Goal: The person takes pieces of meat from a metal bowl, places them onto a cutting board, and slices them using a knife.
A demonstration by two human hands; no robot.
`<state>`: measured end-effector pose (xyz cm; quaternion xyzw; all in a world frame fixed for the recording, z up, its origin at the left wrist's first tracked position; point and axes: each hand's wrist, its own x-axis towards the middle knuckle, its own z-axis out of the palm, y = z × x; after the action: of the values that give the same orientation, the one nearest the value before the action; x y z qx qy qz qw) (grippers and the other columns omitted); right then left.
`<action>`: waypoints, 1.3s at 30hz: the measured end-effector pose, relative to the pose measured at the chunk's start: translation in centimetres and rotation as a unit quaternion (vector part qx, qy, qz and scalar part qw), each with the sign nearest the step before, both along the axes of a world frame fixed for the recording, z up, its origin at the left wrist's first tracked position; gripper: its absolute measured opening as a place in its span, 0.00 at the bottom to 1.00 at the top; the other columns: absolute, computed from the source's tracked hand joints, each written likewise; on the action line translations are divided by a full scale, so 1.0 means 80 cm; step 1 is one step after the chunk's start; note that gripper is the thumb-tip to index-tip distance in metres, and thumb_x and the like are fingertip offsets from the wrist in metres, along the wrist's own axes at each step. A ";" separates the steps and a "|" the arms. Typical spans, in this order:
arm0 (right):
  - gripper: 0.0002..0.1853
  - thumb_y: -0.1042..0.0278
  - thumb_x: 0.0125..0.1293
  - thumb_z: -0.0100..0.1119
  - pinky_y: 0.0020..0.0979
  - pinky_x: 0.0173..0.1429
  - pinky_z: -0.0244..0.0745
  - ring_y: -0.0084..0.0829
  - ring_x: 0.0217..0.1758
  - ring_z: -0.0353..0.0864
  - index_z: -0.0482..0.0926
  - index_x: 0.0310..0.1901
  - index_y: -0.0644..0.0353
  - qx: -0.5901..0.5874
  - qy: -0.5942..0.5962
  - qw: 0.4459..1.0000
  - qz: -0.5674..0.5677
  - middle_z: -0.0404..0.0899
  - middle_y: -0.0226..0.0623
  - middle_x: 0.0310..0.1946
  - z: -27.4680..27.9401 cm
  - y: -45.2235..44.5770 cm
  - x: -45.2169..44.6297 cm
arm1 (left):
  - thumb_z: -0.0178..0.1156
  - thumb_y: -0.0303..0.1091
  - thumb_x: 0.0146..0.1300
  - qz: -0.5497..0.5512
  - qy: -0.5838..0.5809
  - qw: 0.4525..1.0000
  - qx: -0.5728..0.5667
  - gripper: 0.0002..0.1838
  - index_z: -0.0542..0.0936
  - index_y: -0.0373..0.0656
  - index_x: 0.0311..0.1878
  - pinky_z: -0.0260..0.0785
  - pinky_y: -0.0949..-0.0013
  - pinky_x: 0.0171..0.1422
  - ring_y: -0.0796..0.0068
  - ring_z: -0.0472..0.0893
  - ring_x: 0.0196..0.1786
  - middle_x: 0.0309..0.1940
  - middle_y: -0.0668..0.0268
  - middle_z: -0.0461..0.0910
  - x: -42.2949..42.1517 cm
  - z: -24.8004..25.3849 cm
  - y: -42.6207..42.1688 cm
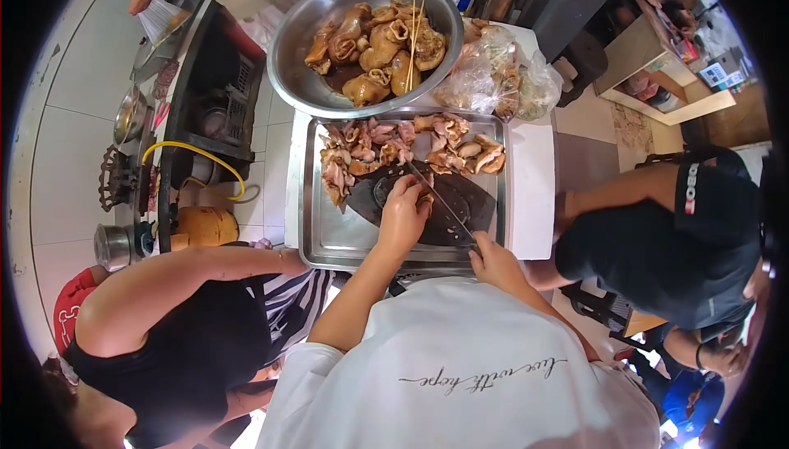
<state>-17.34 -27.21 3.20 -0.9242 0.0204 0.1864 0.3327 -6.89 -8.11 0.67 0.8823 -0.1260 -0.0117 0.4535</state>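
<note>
Nearest, the right hand (pixel 496 263) grips a knife (pixel 444 204), its long axis slanting, tip away and leftward, over a dark board (pixel 478 199) in a metal tray (pixel 306 202). The left hand (pixel 403 210) clasps a meat piece (pixel 426 201); beyond, a steel bowl (pixel 280 54).

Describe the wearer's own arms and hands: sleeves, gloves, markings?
Left hand and right hand: both ungloved, fingers and thumb uncovered. Forearms bare below short white sleeves; no watch or bracelet visible. The sleeves belong to a white shirt with dark script lettering across it.
</note>
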 end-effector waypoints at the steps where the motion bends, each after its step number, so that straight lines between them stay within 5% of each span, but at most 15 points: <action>1: 0.14 0.64 0.66 0.52 0.55 0.36 0.70 0.59 0.33 0.79 0.62 0.49 0.58 -0.005 0.007 1.000 0.016 0.78 0.56 0.27 -0.002 0.000 -0.001 | 0.64 0.24 0.50 0.000 0.000 1.000 -0.002 0.21 0.80 0.37 0.50 0.72 0.58 0.54 0.48 0.77 0.51 0.52 0.50 0.75 0.001 -0.006 0.000; 6: 0.13 0.65 0.66 0.51 0.55 0.35 0.71 0.58 0.30 0.79 0.61 0.45 0.61 -0.047 0.049 0.997 0.033 0.78 0.56 0.25 0.005 0.011 0.002 | 0.62 0.21 0.51 -0.002 -0.008 0.997 0.079 0.18 0.80 0.33 0.48 0.72 0.60 0.58 0.49 0.78 0.53 0.54 0.48 0.77 0.002 -0.031 -0.005; 19: 0.10 0.70 0.67 0.48 0.55 0.35 0.72 0.59 0.31 0.79 0.61 0.44 0.63 -0.018 -0.013 0.999 0.042 0.77 0.58 0.24 -0.038 0.045 0.054 | 0.63 0.21 0.49 0.005 0.011 0.999 0.037 0.16 0.80 0.31 0.45 0.71 0.56 0.57 0.43 0.77 0.51 0.55 0.42 0.73 0.004 -0.034 -0.008; 25: 0.11 0.69 0.67 0.49 0.55 0.38 0.70 0.59 0.33 0.78 0.60 0.45 0.62 -0.035 0.071 0.996 0.041 0.77 0.59 0.27 -0.014 0.011 0.021 | 0.66 0.23 0.50 0.082 0.082 0.993 -0.015 0.18 0.74 0.33 0.44 0.72 0.55 0.52 0.43 0.77 0.46 0.52 0.47 0.71 0.005 -0.027 -0.009; 27: 0.11 0.69 0.66 0.49 0.55 0.38 0.70 0.59 0.33 0.78 0.61 0.44 0.61 -0.026 0.070 0.997 0.030 0.77 0.59 0.28 -0.008 0.007 0.022 | 0.69 0.25 0.48 0.138 0.080 0.987 0.005 0.20 0.73 0.34 0.44 0.72 0.56 0.45 0.48 0.78 0.41 0.43 0.50 0.74 0.006 -0.030 -0.007; 30: 0.11 0.68 0.66 0.50 0.53 0.39 0.71 0.57 0.34 0.78 0.63 0.46 0.60 -0.080 0.025 0.996 0.026 0.77 0.57 0.30 -0.010 0.002 0.023 | 0.69 0.26 0.48 0.088 0.142 0.986 -0.009 0.21 0.74 0.33 0.46 0.73 0.61 0.42 0.54 0.80 0.38 0.39 0.51 0.77 0.000 -0.038 0.000; 32: 0.12 0.68 0.66 0.52 0.52 0.38 0.71 0.56 0.34 0.78 0.66 0.48 0.59 -0.090 -0.046 0.995 -0.026 0.78 0.54 0.30 -0.015 -0.002 0.024 | 0.68 0.26 0.48 0.095 0.142 0.984 -0.043 0.20 0.75 0.33 0.46 0.73 0.62 0.42 0.55 0.80 0.38 0.37 0.52 0.78 -0.007 -0.034 -0.003; 36: 0.14 0.68 0.65 0.53 0.51 0.38 0.71 0.55 0.33 0.78 0.66 0.51 0.57 -0.032 -0.042 0.998 -0.018 0.78 0.53 0.29 0.008 -0.006 0.029 | 0.65 0.24 0.51 0.110 0.145 0.973 -0.141 0.17 0.77 0.31 0.45 0.73 0.64 0.42 0.57 0.81 0.37 0.36 0.51 0.79 -0.012 -0.038 -0.009; 39: 0.15 0.69 0.64 0.54 0.48 0.39 0.72 0.54 0.36 0.79 0.67 0.52 0.56 -0.009 0.024 0.999 0.019 0.78 0.52 0.30 0.014 -0.007 0.029 | 0.64 0.23 0.51 0.124 0.144 0.976 -0.111 0.13 0.78 0.31 0.41 0.73 0.62 0.44 0.55 0.81 0.39 0.34 0.50 0.79 -0.012 -0.037 -0.009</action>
<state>-15.02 -27.77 4.35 -0.9226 0.0124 0.2149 0.3202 -7.85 -8.87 -2.29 0.8243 0.0502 -0.0687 0.5598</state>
